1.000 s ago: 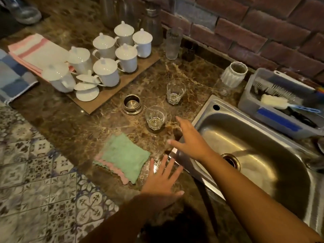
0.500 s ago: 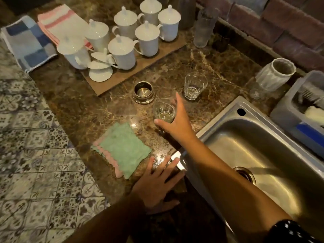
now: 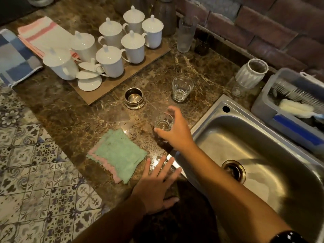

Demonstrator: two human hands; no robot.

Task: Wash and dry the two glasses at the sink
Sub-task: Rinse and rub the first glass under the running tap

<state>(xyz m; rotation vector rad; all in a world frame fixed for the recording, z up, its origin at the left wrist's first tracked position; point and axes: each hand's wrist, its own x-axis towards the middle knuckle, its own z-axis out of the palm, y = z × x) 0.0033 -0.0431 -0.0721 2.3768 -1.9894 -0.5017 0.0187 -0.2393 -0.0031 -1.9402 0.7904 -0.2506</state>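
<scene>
one green cloth (image 3: 117, 156) lies on the bench (image 3: 70, 120) near its front edge. left hand (image 3: 156, 186) lies flat just right of it, fingers spread. right hand (image 3: 175, 132) reaches forward, fingers curled round one short glass (image 3: 164, 121) beside the sink (image 3: 210, 113) rim. second short glass (image 3: 182, 88) stands further back, apart, bare bench around it.

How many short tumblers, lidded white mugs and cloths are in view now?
Short tumblers: 2, one in the right hand grip
Lidded white mugs: 7
Cloths: 3
Total: 12
</scene>
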